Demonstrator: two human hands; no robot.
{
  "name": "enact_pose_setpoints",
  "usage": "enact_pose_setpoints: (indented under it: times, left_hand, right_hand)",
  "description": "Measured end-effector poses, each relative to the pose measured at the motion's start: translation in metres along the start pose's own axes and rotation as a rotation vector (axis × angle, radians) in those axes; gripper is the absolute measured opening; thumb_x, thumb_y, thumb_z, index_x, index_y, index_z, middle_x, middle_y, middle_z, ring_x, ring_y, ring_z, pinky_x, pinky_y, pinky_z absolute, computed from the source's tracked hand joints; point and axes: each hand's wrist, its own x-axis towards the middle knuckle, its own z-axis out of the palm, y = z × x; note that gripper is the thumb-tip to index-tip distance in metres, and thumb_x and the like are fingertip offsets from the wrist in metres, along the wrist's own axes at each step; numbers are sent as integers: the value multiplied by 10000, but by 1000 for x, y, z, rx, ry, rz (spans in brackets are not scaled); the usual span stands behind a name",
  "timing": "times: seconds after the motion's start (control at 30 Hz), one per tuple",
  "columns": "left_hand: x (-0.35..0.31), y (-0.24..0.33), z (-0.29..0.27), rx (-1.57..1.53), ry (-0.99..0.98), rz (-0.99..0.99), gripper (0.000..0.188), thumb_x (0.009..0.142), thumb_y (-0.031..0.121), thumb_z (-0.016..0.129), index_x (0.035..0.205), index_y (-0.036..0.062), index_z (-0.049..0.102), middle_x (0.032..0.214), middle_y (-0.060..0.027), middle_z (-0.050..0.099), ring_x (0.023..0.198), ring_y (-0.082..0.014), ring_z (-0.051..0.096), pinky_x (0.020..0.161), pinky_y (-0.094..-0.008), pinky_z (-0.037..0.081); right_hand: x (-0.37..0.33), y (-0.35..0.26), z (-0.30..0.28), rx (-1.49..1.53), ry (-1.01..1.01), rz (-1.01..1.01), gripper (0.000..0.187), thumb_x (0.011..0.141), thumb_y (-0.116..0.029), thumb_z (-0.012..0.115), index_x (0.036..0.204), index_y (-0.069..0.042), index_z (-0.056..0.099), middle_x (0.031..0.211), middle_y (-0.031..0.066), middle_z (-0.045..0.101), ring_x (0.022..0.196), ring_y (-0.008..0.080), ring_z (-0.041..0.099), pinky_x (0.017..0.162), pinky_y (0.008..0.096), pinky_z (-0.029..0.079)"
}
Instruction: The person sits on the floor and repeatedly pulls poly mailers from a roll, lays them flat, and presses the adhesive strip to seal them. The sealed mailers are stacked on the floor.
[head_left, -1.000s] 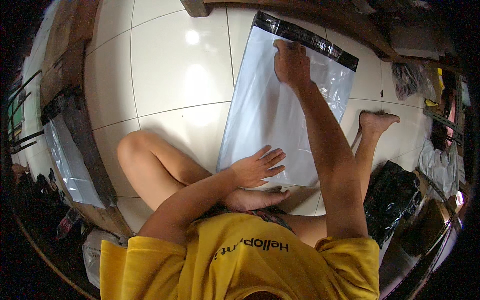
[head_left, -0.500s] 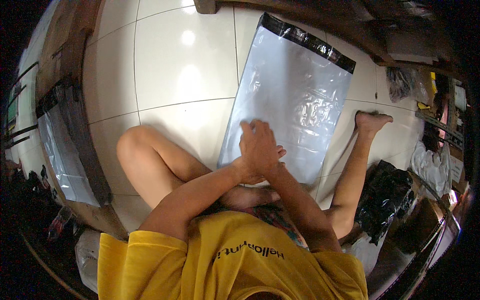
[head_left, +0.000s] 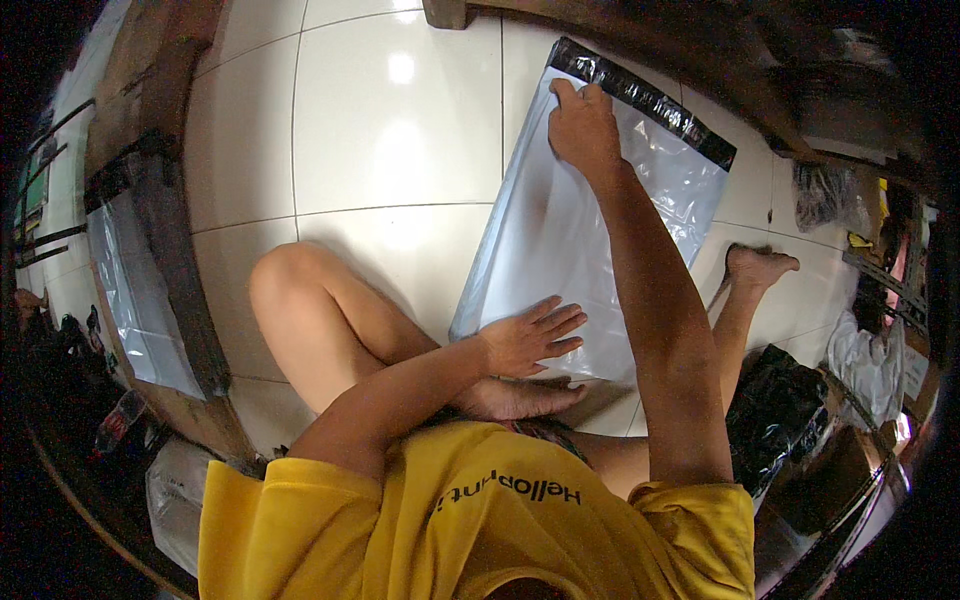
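Note:
A large grey-white plastic mailing bag (head_left: 520, 230) with a black strip along its far end lies slanted on the tiled floor. Layered edges show along its left side, so more bags may lie beneath. My right hand (head_left: 587, 128) reaches to the far left corner, its fingers curled onto the plastic just below the black strip. Close to my body, my left hand (head_left: 535, 337) has its fingers spread over the near end of the bag. The right forearm covers part of the bag's right half.
White floor tiles (head_left: 390, 150) lie to the left of the bag. Another grey bag with a black end (head_left: 145, 290) rests on a wooden surface at far left. Wooden furniture (head_left: 640, 50) edges the far side. Black plastic (head_left: 775, 410) and a white bag (head_left: 865, 365) are at right.
My hands were together over the bag's near part. The right hand has moved far forward to the top left corner; the left has opened out near my body. The view has shifted slightly.

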Motion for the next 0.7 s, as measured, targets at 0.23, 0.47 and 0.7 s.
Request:
enact_pose_setpoints:
  times: [0.23,0.47,0.7]
  left_hand:
    - [-13,-2,-24,-231,98,-21,824,874,577,575,1523,117,358,1622,-206,218,1511,-339,189,1231,-542,96]
    - [-52,-23,-30,95,-17,4,868,847,581,601,1500,59,367,1607,-204,255,1503,-346,206,1223,-563,126]
    - [-54,-31,-17,77,35,45,895,831,561,626,1506,48,340,1607,-200,255,1500,-352,210,1213,-587,144]
  right_hand:
    - [4,-2,-11,-36,-109,59,436,888,-123,547,1319,-61,568,1214,279,578,1140,441,552,1024,500,441]
    - [1,-15,-25,-53,-195,99,460,889,-116,537,1345,-66,551,1234,285,566,1151,444,547,1032,498,440]
    - [-9,-13,-20,-82,-100,-22,422,901,-173,535,1292,-15,545,1125,262,601,1046,447,575,964,531,475]
